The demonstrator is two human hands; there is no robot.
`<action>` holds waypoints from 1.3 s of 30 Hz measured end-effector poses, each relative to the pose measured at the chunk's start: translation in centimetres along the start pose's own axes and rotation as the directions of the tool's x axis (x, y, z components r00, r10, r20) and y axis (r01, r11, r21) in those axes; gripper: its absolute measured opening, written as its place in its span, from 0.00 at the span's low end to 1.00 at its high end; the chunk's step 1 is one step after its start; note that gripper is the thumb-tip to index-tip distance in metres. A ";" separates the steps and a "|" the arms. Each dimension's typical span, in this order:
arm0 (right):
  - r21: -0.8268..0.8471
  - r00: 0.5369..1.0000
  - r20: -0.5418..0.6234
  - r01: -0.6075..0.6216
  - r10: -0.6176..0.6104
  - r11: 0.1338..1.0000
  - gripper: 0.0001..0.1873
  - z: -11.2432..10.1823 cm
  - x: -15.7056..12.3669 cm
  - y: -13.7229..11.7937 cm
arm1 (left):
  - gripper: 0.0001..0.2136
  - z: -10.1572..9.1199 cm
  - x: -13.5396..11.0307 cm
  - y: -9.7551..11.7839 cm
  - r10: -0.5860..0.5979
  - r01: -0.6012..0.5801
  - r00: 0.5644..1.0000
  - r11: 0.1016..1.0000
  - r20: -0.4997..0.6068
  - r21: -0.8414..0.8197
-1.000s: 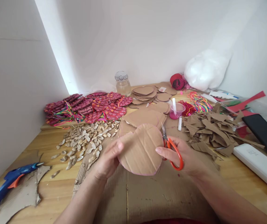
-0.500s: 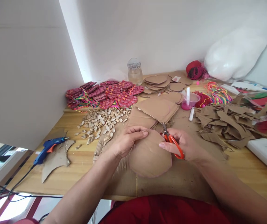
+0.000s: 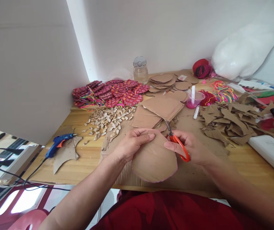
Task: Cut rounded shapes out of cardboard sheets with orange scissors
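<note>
As laid out on the pale wooden worktop [image 3: 86,163], left to right:

- A blue hot-glue gun [image 3: 57,144] is rested on a jagged cardboard offcut [image 3: 65,156].
- Pale nut shells [image 3: 108,119] are scattered behind.
- The left hand [image 3: 132,145] has its fingers closed on the top edge of a rounded brown cardboard piece [image 3: 153,163], held over the near worktop edge.
- Flat brown cardboard sheets [image 3: 161,108] and stacked cardboard rounds [image 3: 162,81] are placed beyond.
- Orange-handled scissors [image 3: 176,142] are gripped by the right hand [image 3: 194,150], blades at the piece's rim.
- Brown cardboard trimmings [image 3: 232,121] are heaped at the right.

The outline is judged nearly cut, and the sheets are judged uncut.
</note>
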State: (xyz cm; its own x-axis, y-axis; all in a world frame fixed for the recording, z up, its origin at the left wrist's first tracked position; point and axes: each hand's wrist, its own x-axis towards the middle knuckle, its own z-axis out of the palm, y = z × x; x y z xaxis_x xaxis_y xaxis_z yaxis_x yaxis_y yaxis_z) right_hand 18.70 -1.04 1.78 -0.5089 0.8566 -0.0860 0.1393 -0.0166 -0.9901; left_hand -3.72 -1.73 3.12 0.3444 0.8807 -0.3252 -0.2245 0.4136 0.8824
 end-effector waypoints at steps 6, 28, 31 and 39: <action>-0.154 0.965 0.224 -0.099 0.133 0.983 0.23 -1.5 -2.3 -1.0 | 0.14 0.9 -1.3 0.4 -0.014 0.011 0.999 0.997 0.029 0.082; -0.362 0.943 0.292 -0.047 0.161 0.931 0.23 -2.4 -2.3 -3.8 | 0.12 1.8 -1.8 0.8 -0.025 0.012 0.995 0.990 0.096 0.140; -0.346 0.945 0.287 -0.050 0.156 0.937 0.23 -2.3 -2.3 -3.8 | 0.12 1.9 -1.7 1.0 -0.023 0.009 0.995 0.990 0.093 0.143; -0.460 0.958 0.253 -0.005 0.137 0.888 0.24 -2.8 -2.4 -3.7 | 0.13 2.0 -1.5 1.2 -0.036 0.019 0.993 0.988 0.109 0.154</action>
State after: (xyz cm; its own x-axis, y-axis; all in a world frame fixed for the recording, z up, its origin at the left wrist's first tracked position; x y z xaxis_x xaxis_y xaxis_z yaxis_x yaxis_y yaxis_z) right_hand 21.79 -1.55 5.93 -0.6832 0.6876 -0.2459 0.5175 0.2183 -0.8274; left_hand -2.66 -3.07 5.35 0.4499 0.8348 -0.3172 -0.0753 0.3894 0.9180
